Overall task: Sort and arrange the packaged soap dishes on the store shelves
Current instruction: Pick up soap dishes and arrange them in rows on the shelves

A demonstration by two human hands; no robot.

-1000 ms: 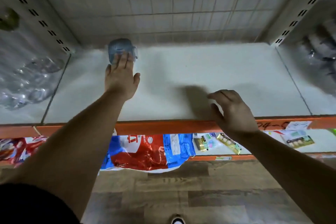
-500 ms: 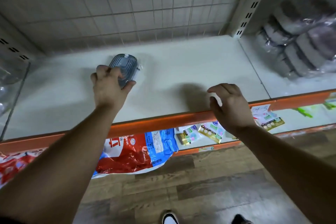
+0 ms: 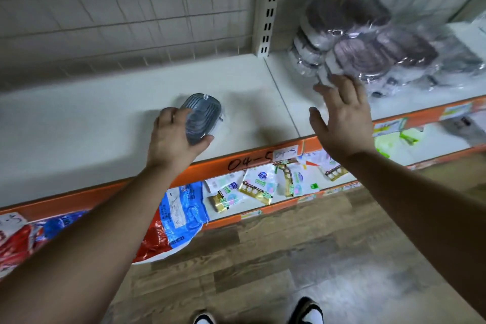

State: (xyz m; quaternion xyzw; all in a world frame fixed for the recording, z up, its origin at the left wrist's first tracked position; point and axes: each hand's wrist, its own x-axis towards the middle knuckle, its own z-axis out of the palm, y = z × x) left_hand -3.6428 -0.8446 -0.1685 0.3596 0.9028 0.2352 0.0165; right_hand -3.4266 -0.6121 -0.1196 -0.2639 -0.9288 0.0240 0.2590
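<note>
A grey-blue oval soap dish in clear wrap (image 3: 201,116) lies on the white shelf (image 3: 92,123), and my left hand (image 3: 175,139) grips its near end, thumb at its lower right. My right hand (image 3: 340,116) hovers over the shelf with fingers spread and straight, holding nothing. Its fingertips reach the front of a pile of packaged purple-grey soap dishes (image 3: 368,42) stacked on the right shelf section.
A slotted upright (image 3: 268,8) and wire grid back divide the shelf sections. The orange shelf edge (image 3: 249,163) bears the writing "04-5". Below, a lower shelf holds small sachets (image 3: 259,187) and a red-and-blue bag (image 3: 181,218). Wood-pattern floor and my shoes lie beneath.
The view swung right. My left hand drew the soap dish back from the shelf's rear and now grips it. My right hand left the orange edge, opened, and reached toward the pile.
</note>
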